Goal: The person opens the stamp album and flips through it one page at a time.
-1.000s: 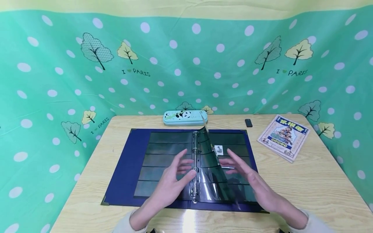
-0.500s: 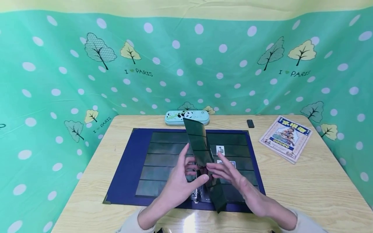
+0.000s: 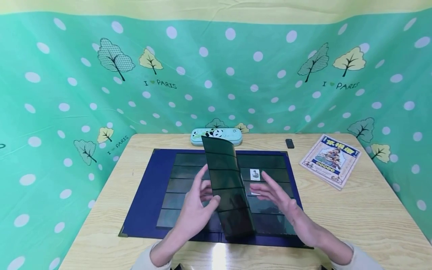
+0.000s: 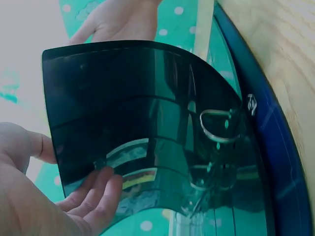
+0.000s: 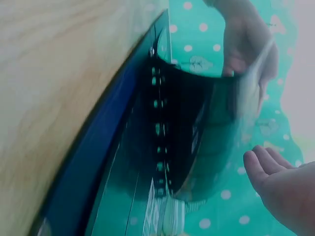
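A dark-blue ring-binder stamp album [image 3: 143,198] lies spread on the table. One dark pocket page [image 3: 224,176] stands up curved from its rings, and my left hand [image 3: 192,213] pinches its edge, thumb on the near face and fingers behind. In the left wrist view those fingers [image 4: 101,196] lie against the sheet. On the right-hand page sits a small white stamp [image 3: 254,174]. Beneath it, a second pale piece is mostly covered by the fingers of my right hand [image 3: 290,206], which hovers with fingers extended and holds nothing. The right wrist view shows that hand apart from the raised page [image 5: 216,128].
A light-blue panda pencil case [image 3: 216,136] stands behind the album. At the back right are a small black object [image 3: 289,143] and a booklet [image 3: 332,159] with an illustrated cover. Behind the wooden table [image 3: 364,221] hangs a green dotted curtain [image 3: 216,93].
The page has swung up from the right side and leans leftward, now in my left hand's pinch. My right hand reached in toward the page, then drew back right.
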Demonstrator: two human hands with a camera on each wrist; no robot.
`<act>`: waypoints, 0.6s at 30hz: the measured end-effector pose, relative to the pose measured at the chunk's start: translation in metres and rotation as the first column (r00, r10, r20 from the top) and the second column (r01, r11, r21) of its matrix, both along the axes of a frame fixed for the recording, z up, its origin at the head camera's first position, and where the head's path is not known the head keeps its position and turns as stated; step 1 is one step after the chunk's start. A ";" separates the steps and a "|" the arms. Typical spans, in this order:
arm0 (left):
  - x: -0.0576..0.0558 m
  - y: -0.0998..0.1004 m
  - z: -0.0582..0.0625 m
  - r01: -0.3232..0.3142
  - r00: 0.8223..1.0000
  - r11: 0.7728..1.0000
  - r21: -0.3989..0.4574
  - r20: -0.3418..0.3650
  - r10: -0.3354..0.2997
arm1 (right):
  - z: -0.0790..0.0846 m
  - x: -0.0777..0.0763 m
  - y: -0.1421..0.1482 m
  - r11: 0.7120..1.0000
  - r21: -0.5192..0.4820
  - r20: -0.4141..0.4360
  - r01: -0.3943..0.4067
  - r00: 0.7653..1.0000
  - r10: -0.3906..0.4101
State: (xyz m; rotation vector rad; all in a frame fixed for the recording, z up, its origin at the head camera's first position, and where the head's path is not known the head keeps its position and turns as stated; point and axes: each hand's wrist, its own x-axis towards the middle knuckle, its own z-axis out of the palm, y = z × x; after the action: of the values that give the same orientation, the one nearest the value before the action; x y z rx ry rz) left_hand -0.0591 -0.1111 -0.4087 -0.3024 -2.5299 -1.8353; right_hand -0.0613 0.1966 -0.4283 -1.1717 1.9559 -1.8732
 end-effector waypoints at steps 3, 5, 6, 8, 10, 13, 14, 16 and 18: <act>-0.001 -0.008 0.001 -0.027 0.999 0.999 0.016 0.034 0.027 | -0.003 -0.003 0.009 0.999 0.026 -0.011 0.045 0.999 -0.044; -0.003 -0.013 0.001 -0.047 0.997 0.998 0.032 0.064 0.045 | -0.005 -0.005 0.015 0.994 0.060 -0.023 0.088 0.996 -0.086; -0.003 -0.016 0.002 -0.056 0.996 0.998 0.039 0.077 0.053 | -0.006 -0.005 0.018 0.990 0.083 -0.028 0.110 0.994 -0.108; -0.005 -0.023 0.003 -0.068 0.993 0.995 0.073 0.104 0.060 | -0.007 -0.007 0.024 0.979 0.135 -0.047 0.152 0.988 -0.147; -0.008 -0.030 0.004 -0.077 0.990 0.992 0.103 0.124 0.064 | -0.009 -0.009 0.030 0.962 0.193 -0.056 0.191 0.981 -0.183; -0.011 -0.042 0.005 -0.078 0.988 0.987 0.142 0.142 0.057 | -0.013 -0.013 0.038 0.932 0.279 -0.038 0.230 0.973 -0.228; -0.013 -0.046 0.005 -0.081 0.987 0.985 0.150 0.150 0.058 | -0.014 -0.015 0.041 0.918 0.314 -0.025 0.241 0.969 -0.245; -0.015 -0.054 0.005 -0.090 0.983 0.983 0.158 0.171 0.063 | -0.017 -0.017 0.045 0.885 0.390 0.006 0.254 0.961 -0.278; -0.018 -0.062 0.005 -0.097 0.977 0.977 0.188 0.205 0.057 | -0.019 -0.019 0.050 0.844 0.475 0.030 0.250 0.954 -0.300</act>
State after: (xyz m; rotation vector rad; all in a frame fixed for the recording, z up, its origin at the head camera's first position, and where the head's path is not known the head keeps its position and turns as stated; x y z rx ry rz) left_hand -0.0776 -0.1731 -0.4036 -0.0173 -2.4075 -2.1629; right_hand -0.0807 0.2463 -0.4477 -0.6648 2.4294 -1.3990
